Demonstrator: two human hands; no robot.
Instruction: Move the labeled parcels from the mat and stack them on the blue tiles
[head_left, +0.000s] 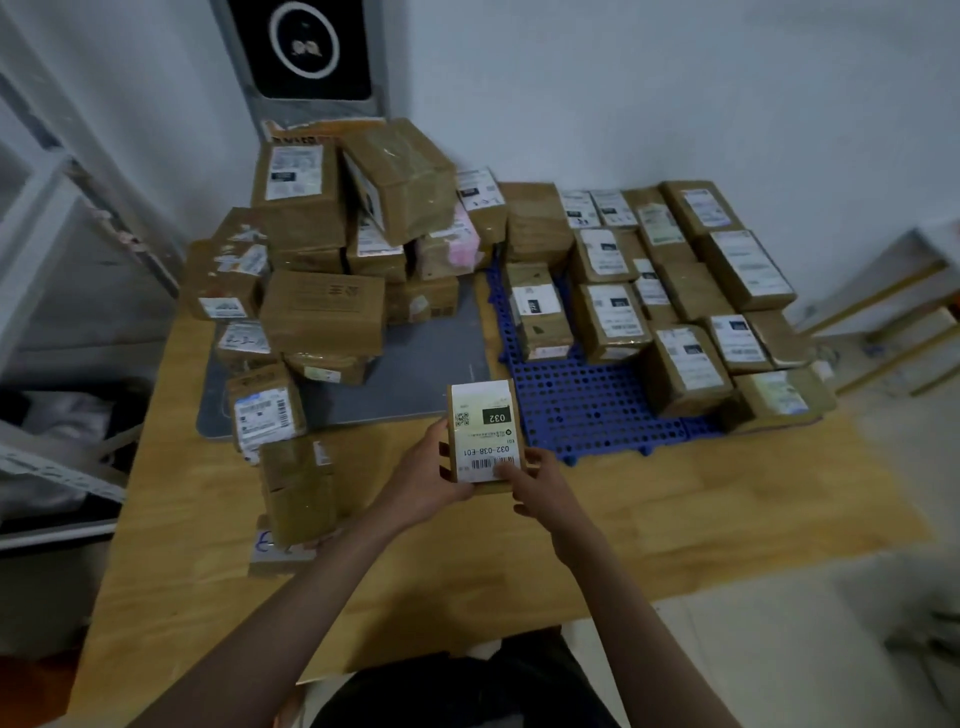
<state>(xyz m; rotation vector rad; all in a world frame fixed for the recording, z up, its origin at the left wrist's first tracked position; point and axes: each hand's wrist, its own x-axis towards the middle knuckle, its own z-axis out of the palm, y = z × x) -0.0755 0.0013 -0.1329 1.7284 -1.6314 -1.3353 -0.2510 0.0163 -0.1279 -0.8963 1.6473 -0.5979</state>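
Brown parcels (322, 312) with white labels (483, 426), blue hole-dotted tiles (587, 400), grey mat (415, 374), yellowish wood-grain table (467, 561).

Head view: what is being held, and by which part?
One labeled parcel, held in both hands: left hand grips its lower left edge, right hand its lower right corner, thumb on the label.

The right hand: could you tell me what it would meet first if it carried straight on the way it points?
Probably the bare front part of the blue tiles. The right hand, gripping the parcel, points up and away over the table; depth is unclear.
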